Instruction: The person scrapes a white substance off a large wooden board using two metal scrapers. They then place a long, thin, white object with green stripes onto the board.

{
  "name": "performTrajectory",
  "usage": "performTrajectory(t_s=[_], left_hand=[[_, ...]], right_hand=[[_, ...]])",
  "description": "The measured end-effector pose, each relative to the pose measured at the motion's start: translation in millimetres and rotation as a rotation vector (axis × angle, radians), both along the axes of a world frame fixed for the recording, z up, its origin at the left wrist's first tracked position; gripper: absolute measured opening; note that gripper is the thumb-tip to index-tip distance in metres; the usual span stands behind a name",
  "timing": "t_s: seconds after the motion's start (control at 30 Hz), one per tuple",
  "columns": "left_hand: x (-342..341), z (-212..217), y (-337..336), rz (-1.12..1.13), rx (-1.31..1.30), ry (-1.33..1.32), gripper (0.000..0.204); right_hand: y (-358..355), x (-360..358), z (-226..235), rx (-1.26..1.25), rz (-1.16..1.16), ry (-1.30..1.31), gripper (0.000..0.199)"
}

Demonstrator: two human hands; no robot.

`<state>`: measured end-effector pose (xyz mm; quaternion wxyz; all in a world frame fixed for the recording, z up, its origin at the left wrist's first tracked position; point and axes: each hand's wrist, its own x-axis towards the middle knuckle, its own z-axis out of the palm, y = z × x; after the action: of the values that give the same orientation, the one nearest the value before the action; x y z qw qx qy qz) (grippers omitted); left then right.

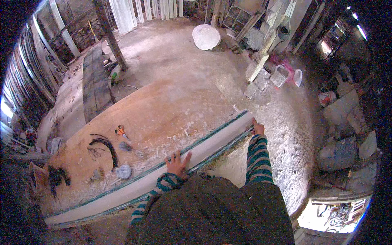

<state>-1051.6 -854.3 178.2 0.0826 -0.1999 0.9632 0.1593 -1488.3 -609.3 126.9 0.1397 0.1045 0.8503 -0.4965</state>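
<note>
1. the brown tabletop is the largest thing. pale flakes lie scattered on it, and it seems wise to brush them away beside the strip, so that nothing hard presses its underside.
2. the long white strip, with dark teal edges, lies along the near side of the tabletop, slanting from lower left to upper right. it looks to me quite brittle, so it is better to support its length evenly and not to bend it.
3. the left hand rests on the strip, its fingers spread and straight, gripping nothing. for steadying, a flat, light palm is probably best.
4. the right hand touches the strip's right end with fingers bent. whether they close under it, i cannot tell. gentle guiding there should protect the corner.
5. the black curved bundle, the whitish lump and the orange-handled scissors lie beyond the strip, apart from it. keeping them so is good, because they could scratch its surface.
</note>
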Motion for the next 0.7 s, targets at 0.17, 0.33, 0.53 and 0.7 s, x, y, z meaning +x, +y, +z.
performTrajectory(t_s=[0.17, 0.33, 0.53, 0.7], left_hand=[[8, 16, -4, 0.01, 0.026, -0.056, 0.108], [6, 37, -3, -0.014, 0.063, -0.033, 0.11], [10, 11, -5, -0.001, -0.021, 0.066, 0.109], [9, -6, -8, 0.0, 0.026, 0.028, 0.11]], right_hand=[[-24, 30, 22, -0.127, 0.015, 0.047, 0.055], [-10, 23, 28, -0.089, 0.049, 0.134, 0.055], [-14, 23, 27, -0.138, 0.033, 0.093, 0.055], [-12, 5, -15, -0.114, 0.043, 0.013, 0.054]])
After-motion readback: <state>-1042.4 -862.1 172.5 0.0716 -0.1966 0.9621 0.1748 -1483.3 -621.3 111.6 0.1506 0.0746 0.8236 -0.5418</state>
